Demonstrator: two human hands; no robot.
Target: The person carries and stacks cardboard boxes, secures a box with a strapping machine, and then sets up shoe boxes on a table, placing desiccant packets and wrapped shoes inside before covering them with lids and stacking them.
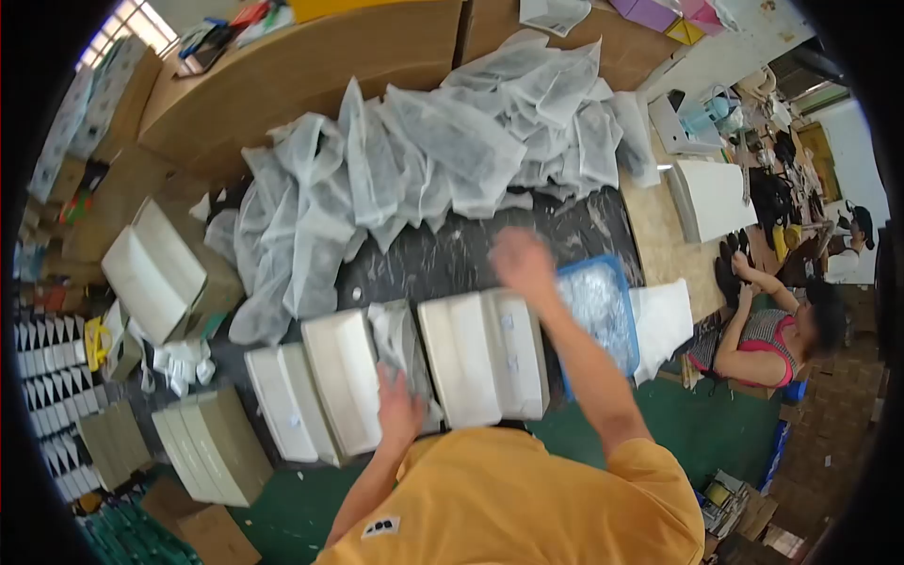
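Note:
My left hand (400,407) rests on the lower part of a wrapped grey bundle (400,344), beside an open white box (341,377); its fingers are spread. Over the dark table (414,264) my right hand (523,261) is raised and blurred, so its fingers cannot be made out. Just right of that hand lies a blue tray (629,315) holding small clear packets. A second open white box (461,363) stands right of the bundle. White-wrapped items (452,141) lie heaped along the table's far side.
More white boxes (155,268) stand at the left, with stacked grey-green boxes (212,447) below them. A white sheet (662,325) lies right of the tray. Another person (763,344) sits at the right, near a white carton (711,200). Brown cartons (311,80) line the back.

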